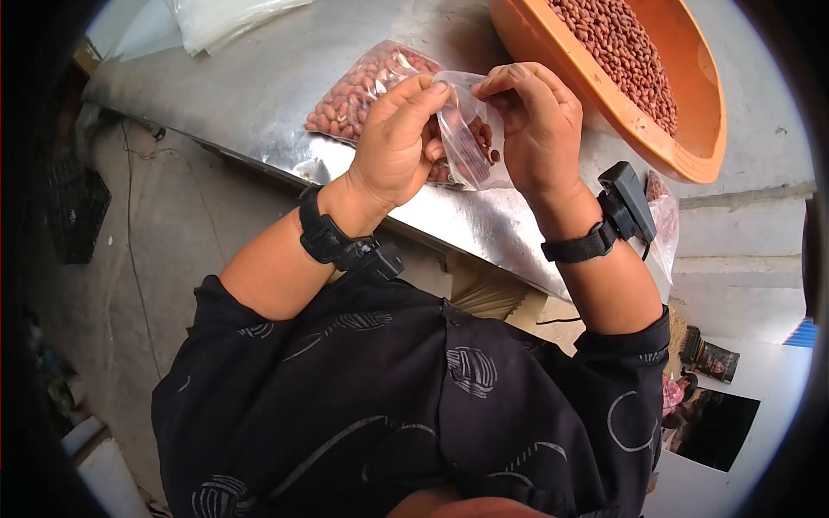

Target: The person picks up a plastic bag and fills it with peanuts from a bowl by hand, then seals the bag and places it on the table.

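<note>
Both hands are closed in pinches on a clear plastic sheet over the near edge of the bench point(259, 104). The left hand point(390, 142) grips its left side between thumb and fingers, and the right hand point(537, 129) pinches its upper right side, the fingers curled. The clear plastic point(467, 142) spans the gap between them, with some dark red nuts point(481, 135) showing at it. Just behind the left hand, a bag of nuts point(350, 99) lies on the bench close to the near edge; whether it and the clear plastic are one piece, I cannot tell.

An orange tub point(596, 82) holding a heap of small red nuts point(617, 52) stands toward the far right of the bench, near the right hand but apart from it. A smaller clear bag point(663, 220) with some reddish contents is beside the right wrist. Clear plastic bags point(220, 19) lie at the far left of the bench. Each wrist wears a black strap with a device. A black crate point(78, 211) is on the floor at left.
</note>
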`<state>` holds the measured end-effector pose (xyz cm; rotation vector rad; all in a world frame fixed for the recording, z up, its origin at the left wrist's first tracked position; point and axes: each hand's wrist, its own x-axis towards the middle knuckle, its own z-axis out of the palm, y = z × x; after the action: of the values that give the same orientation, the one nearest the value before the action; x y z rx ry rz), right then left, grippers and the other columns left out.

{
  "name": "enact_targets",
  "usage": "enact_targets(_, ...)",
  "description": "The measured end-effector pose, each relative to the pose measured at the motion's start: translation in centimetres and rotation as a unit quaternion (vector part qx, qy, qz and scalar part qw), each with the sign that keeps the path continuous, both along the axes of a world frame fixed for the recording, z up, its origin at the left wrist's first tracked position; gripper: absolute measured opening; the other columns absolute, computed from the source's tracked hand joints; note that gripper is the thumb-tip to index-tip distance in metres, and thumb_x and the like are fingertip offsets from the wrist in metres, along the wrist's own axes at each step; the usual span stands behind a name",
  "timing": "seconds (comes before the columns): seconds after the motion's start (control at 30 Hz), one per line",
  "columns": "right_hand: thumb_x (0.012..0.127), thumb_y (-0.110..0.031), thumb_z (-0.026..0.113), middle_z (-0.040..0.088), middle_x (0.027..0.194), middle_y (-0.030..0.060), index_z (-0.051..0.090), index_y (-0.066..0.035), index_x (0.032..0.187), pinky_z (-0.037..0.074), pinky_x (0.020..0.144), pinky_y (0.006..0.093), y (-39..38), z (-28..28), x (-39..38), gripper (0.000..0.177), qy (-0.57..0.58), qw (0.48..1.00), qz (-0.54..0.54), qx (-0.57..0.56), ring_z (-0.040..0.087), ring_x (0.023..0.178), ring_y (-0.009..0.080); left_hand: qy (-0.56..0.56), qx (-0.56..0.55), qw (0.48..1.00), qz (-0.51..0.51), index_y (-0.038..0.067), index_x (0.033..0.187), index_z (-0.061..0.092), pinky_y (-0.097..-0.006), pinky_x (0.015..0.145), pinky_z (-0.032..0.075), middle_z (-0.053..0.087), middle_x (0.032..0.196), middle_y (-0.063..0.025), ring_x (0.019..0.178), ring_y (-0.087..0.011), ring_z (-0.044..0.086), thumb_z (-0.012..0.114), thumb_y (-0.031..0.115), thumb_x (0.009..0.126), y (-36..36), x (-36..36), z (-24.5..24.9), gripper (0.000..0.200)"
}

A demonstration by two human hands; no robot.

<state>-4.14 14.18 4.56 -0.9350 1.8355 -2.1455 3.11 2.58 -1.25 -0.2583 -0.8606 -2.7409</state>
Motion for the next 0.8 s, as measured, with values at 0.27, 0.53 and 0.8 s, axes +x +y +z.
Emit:
enact_targets(0.27, 0.091, -0.013, 0.039, 0.059, 0.091, 0.0178, 0.057, 0.008, 0.088, 0.046, 0.084, 0.0347, 4.0, 6.9, -1.4, 0.027, 0.252, 0.966, 0.037, 0.035, 0.058, 0.089, 0.0252, -0.023, 0.01, 1.0, 0.004, 0.007, 0.086, 0.053, -0.0163, 0.047, 0.034, 0.054, 0.068, 0.0004, 0.05, -0.0036, 0.039, 0.047, 0.016, 0.091, 0.0, 0.0, 0.2, 0.012)
enact_targets(0.53, 0.092, -0.027, 0.05, 0.061, 0.109, 0.008, 0.056, 0.001, 0.117, 0.041, 0.088, 0.0229, 10.6, 11.0, -10.4, 0.038, 0.299, 0.797, -0.09, 0.517, 0.056, 0.1, 0.0138, -0.005, 0.008, 1.0, -0.01, 0.007, 0.085, 0.053, -0.0179, 0.047, 0.033, 0.052, 0.064, 0.0006, 0.05, -0.0049, 0.038, 0.048, 0.017, 0.091, 0.1, -0.2, -0.3, 0.013)
enact_targets(0.8, 0.09, -0.023, 0.054, 0.062, 0.092, -0.0004, 0.06, 0.001, 0.105, 0.044, 0.077, 0.0214, 11.3, 10.3, -10.2, 0.029, 0.11, 0.831, -0.01, 0.546, 0.056, 0.083, 0.0077, -0.009, 0.004, 1.0, -0.006, 0.006, 0.084, 0.053, -0.0181, 0.047, 0.033, 0.051, 0.064, 0.0001, 0.051, -0.0056, 0.038, 0.047, 0.016, 0.091, 0.0, 0.0, 0.0, 0.014)
